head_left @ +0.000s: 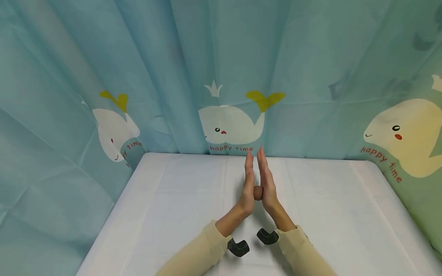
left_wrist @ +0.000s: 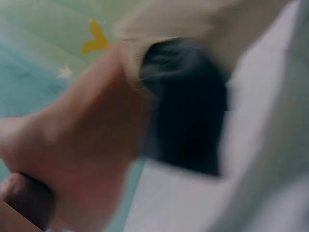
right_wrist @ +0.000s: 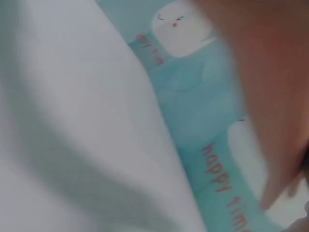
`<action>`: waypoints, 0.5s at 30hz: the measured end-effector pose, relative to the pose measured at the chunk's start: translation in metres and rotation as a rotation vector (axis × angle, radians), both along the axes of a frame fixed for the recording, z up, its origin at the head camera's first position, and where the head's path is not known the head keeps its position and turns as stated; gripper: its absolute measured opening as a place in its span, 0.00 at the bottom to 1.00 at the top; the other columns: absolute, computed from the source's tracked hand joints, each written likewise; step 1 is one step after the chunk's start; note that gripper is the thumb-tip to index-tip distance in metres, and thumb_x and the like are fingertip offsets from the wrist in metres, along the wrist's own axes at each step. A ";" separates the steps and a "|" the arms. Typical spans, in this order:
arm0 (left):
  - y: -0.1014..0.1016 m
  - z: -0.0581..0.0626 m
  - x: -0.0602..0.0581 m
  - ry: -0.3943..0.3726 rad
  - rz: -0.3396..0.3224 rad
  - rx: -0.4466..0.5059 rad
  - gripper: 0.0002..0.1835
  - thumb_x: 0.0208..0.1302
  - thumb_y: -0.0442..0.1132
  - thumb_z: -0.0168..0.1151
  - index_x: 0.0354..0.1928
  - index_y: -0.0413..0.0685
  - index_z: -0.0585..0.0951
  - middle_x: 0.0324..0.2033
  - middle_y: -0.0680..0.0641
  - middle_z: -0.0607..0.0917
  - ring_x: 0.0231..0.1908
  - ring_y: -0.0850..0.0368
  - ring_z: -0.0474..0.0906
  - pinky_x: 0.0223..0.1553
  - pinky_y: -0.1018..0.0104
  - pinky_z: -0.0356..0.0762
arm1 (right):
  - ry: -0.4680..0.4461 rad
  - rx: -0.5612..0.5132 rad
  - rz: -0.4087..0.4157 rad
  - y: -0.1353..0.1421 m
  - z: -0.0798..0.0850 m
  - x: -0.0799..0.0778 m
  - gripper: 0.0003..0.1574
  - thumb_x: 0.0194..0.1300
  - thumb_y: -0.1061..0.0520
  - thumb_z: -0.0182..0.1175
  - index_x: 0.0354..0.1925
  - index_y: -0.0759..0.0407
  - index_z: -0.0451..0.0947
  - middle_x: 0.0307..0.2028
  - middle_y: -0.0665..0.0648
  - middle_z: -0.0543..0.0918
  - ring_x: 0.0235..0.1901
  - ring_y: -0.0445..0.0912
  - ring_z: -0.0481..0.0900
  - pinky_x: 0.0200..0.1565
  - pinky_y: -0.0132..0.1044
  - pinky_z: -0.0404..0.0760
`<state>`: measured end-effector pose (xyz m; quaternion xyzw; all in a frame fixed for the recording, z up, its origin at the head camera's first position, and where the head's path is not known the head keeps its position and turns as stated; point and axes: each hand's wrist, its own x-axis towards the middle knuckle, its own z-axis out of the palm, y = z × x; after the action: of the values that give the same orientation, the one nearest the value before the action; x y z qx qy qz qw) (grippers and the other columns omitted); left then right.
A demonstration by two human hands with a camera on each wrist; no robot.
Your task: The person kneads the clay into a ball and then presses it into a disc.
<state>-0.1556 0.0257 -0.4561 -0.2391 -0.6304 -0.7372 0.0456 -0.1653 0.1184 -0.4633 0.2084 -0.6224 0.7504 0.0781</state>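
Observation:
A small brown ball sits between two palms in the head view. My left hand touches its left side and my right hand its right side, near the heels of the palms. Fingers on both hands are straight and point away from me, with the fingertips close together but apart. In the left wrist view the ball looks dark at the lower left, against a blurred palm. The right wrist view has a blurred hand along its right side; the ball cannot be made out clearly there.
Below the hands lies a white-covered table. A blue-green curtain with printed whales hangs behind its far edge and along both sides. Black wrist cameras stick inward from the cuffs, the left one close to the right one.

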 end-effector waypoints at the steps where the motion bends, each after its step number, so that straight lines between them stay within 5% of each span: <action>1: 0.000 0.001 -0.001 0.004 -0.001 0.003 0.33 0.83 0.50 0.22 0.83 0.50 0.35 0.82 0.50 0.37 0.80 0.57 0.32 0.77 0.45 0.32 | -0.013 -0.012 0.009 -0.001 -0.004 0.002 0.36 0.84 0.44 0.20 0.84 0.44 0.35 0.83 0.47 0.38 0.81 0.45 0.34 0.76 0.49 0.36; 7: -0.006 0.001 -0.016 0.009 0.069 -0.023 0.32 0.83 0.47 0.23 0.83 0.50 0.37 0.82 0.49 0.38 0.80 0.54 0.32 0.77 0.45 0.33 | -0.007 -0.042 0.057 -0.013 -0.006 0.023 0.36 0.84 0.43 0.19 0.84 0.48 0.33 0.83 0.54 0.38 0.81 0.49 0.32 0.70 0.29 0.51; 15: -0.001 -0.012 -0.011 0.010 0.057 -0.134 0.33 0.84 0.53 0.27 0.84 0.53 0.39 0.82 0.51 0.40 0.80 0.55 0.36 0.76 0.42 0.38 | 0.071 0.023 -0.042 -0.005 0.012 0.012 0.35 0.84 0.46 0.21 0.84 0.43 0.37 0.82 0.49 0.42 0.81 0.46 0.36 0.76 0.49 0.33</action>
<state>-0.1665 0.0242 -0.4683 -0.2271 -0.6846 -0.6905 0.0537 -0.1532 0.1138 -0.4517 0.2225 -0.6322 0.7335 0.1134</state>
